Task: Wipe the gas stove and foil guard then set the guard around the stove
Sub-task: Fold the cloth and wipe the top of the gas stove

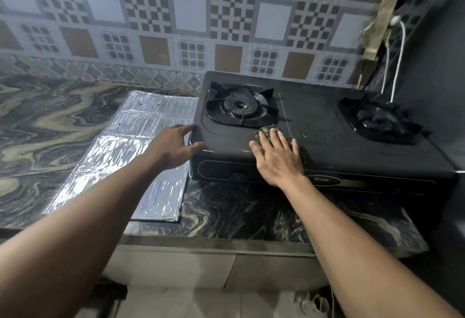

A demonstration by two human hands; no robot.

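Observation:
A black two-burner gas stove [317, 126] stands on the marbled counter against the tiled wall. My right hand [278, 157] lies flat with straight fingers on a dark green cloth [265, 132], pressing it onto the stove top between the burners, near the front edge. My left hand [173, 145] holds the stove's front left corner, thumb at the front and fingers along the side. A silver foil guard [128, 146] lies folded flat on the counter just left of the stove, partly under my left forearm.
The patterned tile wall [191, 15] runs behind the counter. A dark side wall at the right carries a white cable [398, 60] hanging down behind the right burner [380, 118]. The counter's front edge [226, 238] is below the stove, with cabinets underneath.

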